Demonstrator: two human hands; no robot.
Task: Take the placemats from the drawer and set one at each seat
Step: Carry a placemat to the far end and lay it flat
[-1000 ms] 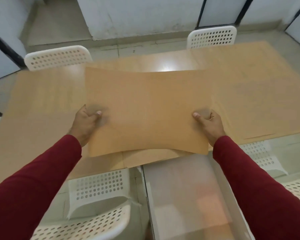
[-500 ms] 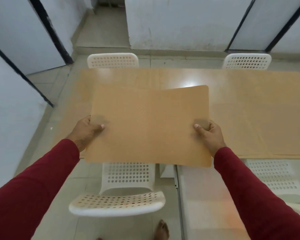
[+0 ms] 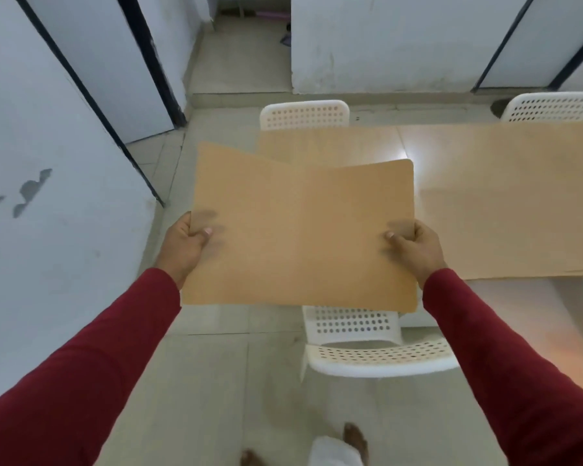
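Observation:
I hold a tan placemat [image 3: 300, 230] in the air with both hands, over the table's left end and the floor beside it. My left hand [image 3: 186, 245] pinches its left edge, thumb on top. My right hand [image 3: 414, 245] pinches its right edge the same way. The mat sags a little in the middle. The wooden table [image 3: 468, 156] stretches to the right. Another tan placemat [image 3: 512, 230] lies flat on it near the front edge.
A white perforated chair [image 3: 374, 344] stands tucked at the table's near side, just below the held mat. Two more white chairs [image 3: 305, 114] [image 3: 549, 105] stand at the far side. White wall panels [image 3: 48, 163] close in on the left. My feet [image 3: 354, 435] show on the tiled floor.
The view has swung left and back from the table. The held placemat now hangs past the table's left end rather than over its middle. Both hands keep their grip.

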